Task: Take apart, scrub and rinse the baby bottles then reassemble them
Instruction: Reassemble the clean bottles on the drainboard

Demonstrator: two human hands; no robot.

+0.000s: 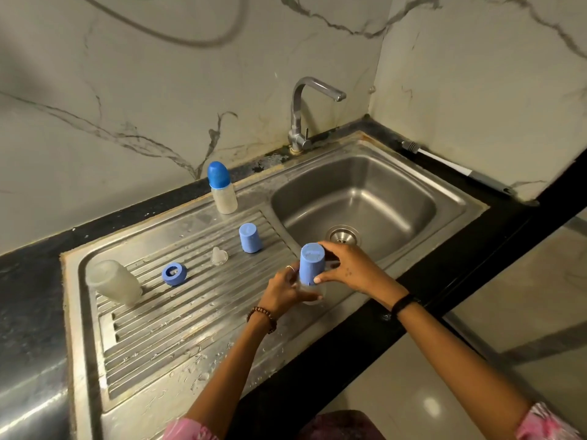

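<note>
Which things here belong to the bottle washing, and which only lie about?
For the job: capped bottle in hands, left hand, right hand, assembled bottle, loose blue cap, teat, blue ring, empty bottle body, tap, sink.

Lying about: brush by the wall.

- Pale marble-look wall tiles (133, 100) with dark grey veins, meeting in a corner at the right.
- Black stone countertop (35, 281) along the walls, stained near the tap base.
- Steel sink (470, 198) set into it, ribbed drainboard (190, 322) on the left, wet with droplets.
- Chrome tap (301, 112) behind the basin, spout turned right.
- Glossy light floor tiles (524, 306) at lower right, catching a bright reflection.
- Grey hose (178, 39) looping across the upper wall.
</note>
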